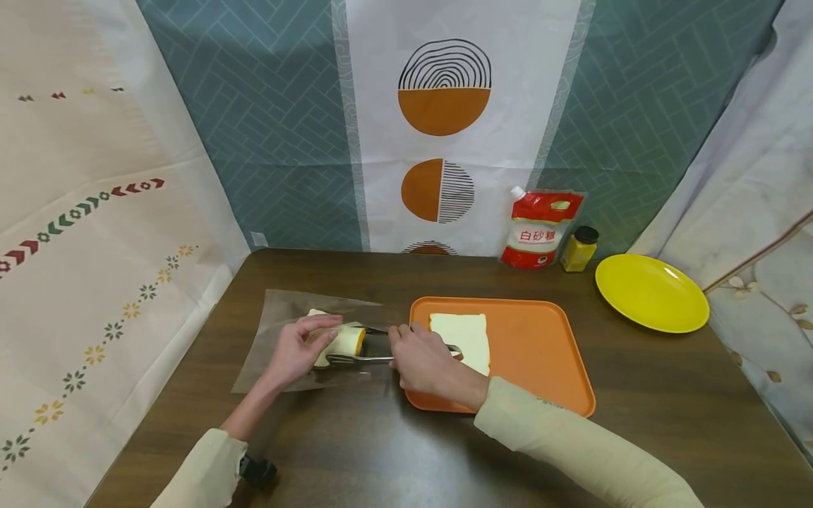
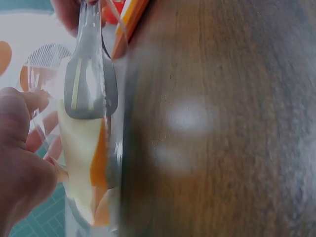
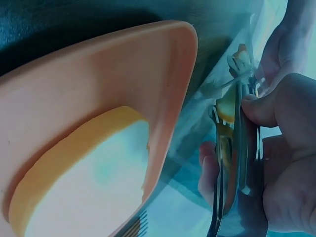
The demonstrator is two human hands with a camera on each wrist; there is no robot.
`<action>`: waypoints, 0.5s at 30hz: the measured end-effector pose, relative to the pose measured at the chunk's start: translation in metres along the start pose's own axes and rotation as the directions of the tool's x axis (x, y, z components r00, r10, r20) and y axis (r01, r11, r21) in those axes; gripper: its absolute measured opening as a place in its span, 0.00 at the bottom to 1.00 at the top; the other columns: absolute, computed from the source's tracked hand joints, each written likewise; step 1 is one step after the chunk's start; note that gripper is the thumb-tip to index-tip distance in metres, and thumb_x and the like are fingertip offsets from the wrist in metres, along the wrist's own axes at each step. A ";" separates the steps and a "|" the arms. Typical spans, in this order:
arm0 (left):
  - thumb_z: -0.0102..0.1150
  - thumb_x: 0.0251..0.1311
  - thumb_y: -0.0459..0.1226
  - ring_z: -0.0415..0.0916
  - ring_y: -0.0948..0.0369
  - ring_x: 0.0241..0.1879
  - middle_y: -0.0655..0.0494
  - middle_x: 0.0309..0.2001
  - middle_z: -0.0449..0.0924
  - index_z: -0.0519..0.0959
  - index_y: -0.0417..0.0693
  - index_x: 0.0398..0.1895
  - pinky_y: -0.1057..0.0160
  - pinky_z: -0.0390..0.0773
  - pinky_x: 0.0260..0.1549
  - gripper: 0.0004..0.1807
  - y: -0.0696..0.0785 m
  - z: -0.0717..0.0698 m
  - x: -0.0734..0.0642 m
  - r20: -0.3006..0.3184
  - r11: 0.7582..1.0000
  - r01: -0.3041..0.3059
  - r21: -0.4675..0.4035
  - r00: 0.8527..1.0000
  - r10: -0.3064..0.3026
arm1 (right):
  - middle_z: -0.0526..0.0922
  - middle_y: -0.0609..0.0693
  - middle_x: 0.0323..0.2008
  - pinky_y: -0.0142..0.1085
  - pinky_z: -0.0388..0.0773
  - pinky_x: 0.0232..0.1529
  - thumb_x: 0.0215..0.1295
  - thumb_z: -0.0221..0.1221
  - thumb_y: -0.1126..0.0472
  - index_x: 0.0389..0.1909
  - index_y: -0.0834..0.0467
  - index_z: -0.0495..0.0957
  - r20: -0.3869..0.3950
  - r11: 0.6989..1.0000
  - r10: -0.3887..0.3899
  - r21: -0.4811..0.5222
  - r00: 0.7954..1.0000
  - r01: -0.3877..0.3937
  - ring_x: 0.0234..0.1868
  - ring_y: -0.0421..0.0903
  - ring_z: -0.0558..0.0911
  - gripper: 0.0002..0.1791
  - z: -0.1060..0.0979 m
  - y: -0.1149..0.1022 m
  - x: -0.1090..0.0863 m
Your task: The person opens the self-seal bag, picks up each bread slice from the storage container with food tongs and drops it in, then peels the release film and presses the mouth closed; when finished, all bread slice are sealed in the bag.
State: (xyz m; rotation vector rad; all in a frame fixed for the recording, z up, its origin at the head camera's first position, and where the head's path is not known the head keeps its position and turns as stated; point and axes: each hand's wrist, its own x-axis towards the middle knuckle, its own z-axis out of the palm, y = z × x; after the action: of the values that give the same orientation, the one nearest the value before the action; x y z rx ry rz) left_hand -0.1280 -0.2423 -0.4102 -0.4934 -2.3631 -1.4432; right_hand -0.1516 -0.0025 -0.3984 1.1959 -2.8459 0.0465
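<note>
My right hand (image 1: 425, 356) grips metal tongs (image 1: 362, 359) around the middle, over the tray's left edge. The tong ends reach left to a folded or rolled piece of pale bread (image 1: 346, 343) with an orange-brown crust. In the left wrist view, one flat tong head (image 2: 89, 89) overlaps the end of the bread (image 2: 79, 143). My left hand (image 1: 301, 349) rests at the bread's other side, thumb against it and fingers loosely bent. Under the bread lies a clear plastic sheet (image 1: 267, 360); part of it rises beside the left fingers. The palm hides some bread.
On an orange tray (image 1: 533, 353) to the right lies a flat bread slice (image 1: 460, 331). Behind it stand a red and white pouch (image 1: 536, 233) and a yellow jar with a black lid (image 1: 579, 248). A yellow plate (image 1: 654, 293) sits at the table's right back.
</note>
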 end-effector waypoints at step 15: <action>0.64 0.60 0.23 0.76 0.45 0.56 0.43 0.50 0.84 0.85 0.33 0.45 0.75 0.68 0.55 0.10 -0.029 0.009 0.000 -0.010 0.999 0.040 -0.022 0.999 -0.040 | 0.81 0.57 0.51 0.41 0.82 0.36 0.69 0.61 0.50 0.61 0.66 0.73 -0.003 1.000 -0.004 0.001 1.000 0.004 0.46 0.53 0.80 0.29 0.007 -0.002 0.008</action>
State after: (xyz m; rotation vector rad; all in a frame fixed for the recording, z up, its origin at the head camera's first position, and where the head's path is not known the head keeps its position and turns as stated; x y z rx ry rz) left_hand -0.1421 -0.2472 -0.4368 -0.4457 -2.3642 -1.4870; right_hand -0.1560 -0.0101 -0.4050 1.2002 -2.8413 0.0498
